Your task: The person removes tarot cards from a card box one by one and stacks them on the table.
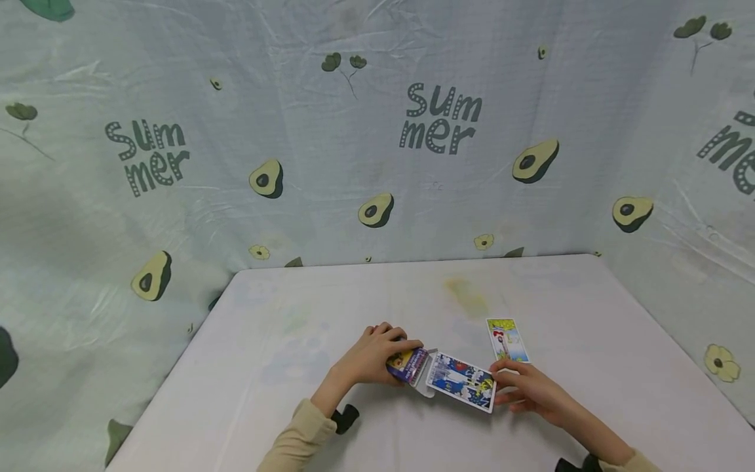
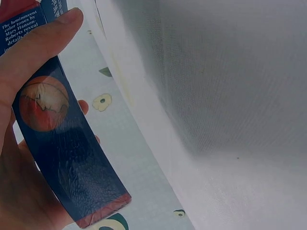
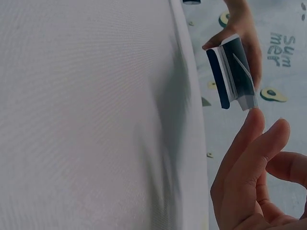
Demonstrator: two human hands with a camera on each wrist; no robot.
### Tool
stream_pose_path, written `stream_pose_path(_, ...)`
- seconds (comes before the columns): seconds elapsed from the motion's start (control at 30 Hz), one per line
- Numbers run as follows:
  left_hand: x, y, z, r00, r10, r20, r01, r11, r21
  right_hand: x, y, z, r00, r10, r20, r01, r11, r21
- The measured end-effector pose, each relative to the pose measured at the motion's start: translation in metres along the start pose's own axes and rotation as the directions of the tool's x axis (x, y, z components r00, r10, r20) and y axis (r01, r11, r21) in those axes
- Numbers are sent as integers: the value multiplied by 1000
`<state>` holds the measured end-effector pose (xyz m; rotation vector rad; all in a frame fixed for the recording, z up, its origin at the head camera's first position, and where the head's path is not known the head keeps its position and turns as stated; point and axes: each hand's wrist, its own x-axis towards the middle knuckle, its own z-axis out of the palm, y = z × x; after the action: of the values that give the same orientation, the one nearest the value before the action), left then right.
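My left hand (image 1: 374,354) grips a dark blue and purple card box (image 1: 407,364), its thumb and fingers wrapped round the sides. In the left wrist view the box's narrow side (image 2: 72,143) shows printed text and a round picture. White flaps stand out from the open end, which faces right. A card (image 1: 463,381) with a busy blue, white and yellow pattern reaches from that end to my right hand (image 1: 531,393), whose fingers hold its right edge. In the right wrist view the card is seen nearly edge-on, meeting the fingertips (image 3: 256,120).
Another card (image 1: 508,341), brightly illustrated with yellow and light blue, lies on the white-covered table (image 1: 330,308) just beyond my right hand. A cloth (image 1: 330,131) printed with avocados and lettering hangs behind the table and at its sides.
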<state>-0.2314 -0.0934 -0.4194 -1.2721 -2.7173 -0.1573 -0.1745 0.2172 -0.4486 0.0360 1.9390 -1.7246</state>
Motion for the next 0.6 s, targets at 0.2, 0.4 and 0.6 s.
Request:
stream_pose_path(0.2,-1,0,0,1000,-10,11,10,1000,11,-5,-3,-4,1000,17,-7,-17,1000,12)
stream_pose_path(0.4,-1,0,1,1000,-17,17,17,1000,6,-8,-1,-11,1000,7,-17,-6,1000,22)
stream_pose_path(0.6,-2,0,1,1000,-17,17,17,1000,4,-10,1,-19,1000,-25,-5,25,999,34)
